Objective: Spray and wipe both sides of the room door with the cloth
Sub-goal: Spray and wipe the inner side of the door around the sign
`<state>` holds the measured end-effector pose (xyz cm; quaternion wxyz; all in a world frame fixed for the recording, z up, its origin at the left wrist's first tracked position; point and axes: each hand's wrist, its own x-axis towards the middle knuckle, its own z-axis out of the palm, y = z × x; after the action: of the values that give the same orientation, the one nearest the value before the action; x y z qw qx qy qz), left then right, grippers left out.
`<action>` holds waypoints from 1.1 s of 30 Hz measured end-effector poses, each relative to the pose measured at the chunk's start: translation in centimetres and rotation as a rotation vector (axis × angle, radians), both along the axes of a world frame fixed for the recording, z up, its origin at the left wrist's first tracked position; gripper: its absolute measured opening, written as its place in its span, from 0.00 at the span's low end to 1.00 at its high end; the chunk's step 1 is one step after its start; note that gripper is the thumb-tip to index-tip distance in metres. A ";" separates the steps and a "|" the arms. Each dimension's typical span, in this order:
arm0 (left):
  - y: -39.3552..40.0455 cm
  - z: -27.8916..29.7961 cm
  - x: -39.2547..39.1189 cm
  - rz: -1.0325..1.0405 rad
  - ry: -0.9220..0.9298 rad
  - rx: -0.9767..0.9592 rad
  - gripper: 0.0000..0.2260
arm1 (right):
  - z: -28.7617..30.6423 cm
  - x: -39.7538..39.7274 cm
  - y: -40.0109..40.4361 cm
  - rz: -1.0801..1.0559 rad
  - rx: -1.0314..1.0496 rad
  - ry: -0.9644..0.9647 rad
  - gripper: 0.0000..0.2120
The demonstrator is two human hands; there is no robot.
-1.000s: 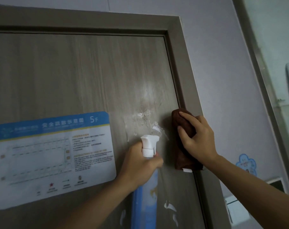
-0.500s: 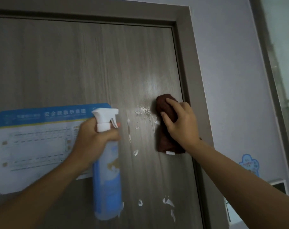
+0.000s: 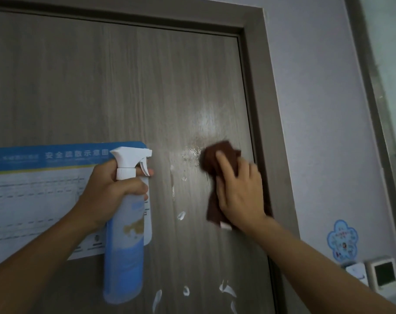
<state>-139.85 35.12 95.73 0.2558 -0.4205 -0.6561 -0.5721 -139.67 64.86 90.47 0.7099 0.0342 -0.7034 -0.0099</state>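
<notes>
A grey-brown wood-grain door [image 3: 129, 87] fills the view, with wet foam spots and drips right of its middle. My left hand [image 3: 108, 191] grips the neck of a blue spray bottle [image 3: 124, 250] with a white trigger head, one finger on the trigger, nozzle pointing right. My right hand [image 3: 240, 193] presses a brown cloth [image 3: 217, 159] flat against the door near its right edge, fingers spread over it. The cloth's lower part hangs below my palm.
A blue-and-white evacuation plan sign [image 3: 33, 196] is stuck on the door at the left, partly behind the bottle. The door frame [image 3: 267, 109] runs along the right. On the lilac wall are a blue flower sticker [image 3: 342, 241] and a small wall panel [image 3: 382, 275].
The bottle in my left hand has moved left from the wet patch and now stands in front of the sign. My right hand slid the cloth left from the frame onto the door.
</notes>
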 end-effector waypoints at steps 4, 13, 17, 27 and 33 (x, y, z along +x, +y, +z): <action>-0.3 -0.3 -0.3 0.016 0.046 -0.066 0.21 | 6.0 -0.1 -1.4 0.011 -0.109 0.045 0.25; 0.1 -0.7 -0.3 -0.001 0.074 -0.041 0.20 | -7.5 0.3 -0.2 -0.008 0.357 -0.117 0.34; 0.1 -0.7 -0.5 0.006 0.061 -0.036 0.22 | -0.5 0.1 0.4 0.011 0.149 -0.011 0.30; -0.1 -0.9 -0.7 0.016 0.083 -0.046 0.24 | 0.9 -0.3 0.4 0.251 0.137 0.007 0.33; 0.0 -0.8 -1.0 0.018 0.088 -0.048 0.22 | -1.4 0.3 2.2 0.153 0.284 -0.076 0.31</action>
<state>-140.83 35.15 94.93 0.2792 -0.4453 -0.6614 -0.5351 -139.40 67.09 89.11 0.6696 0.1881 -0.7164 -0.0542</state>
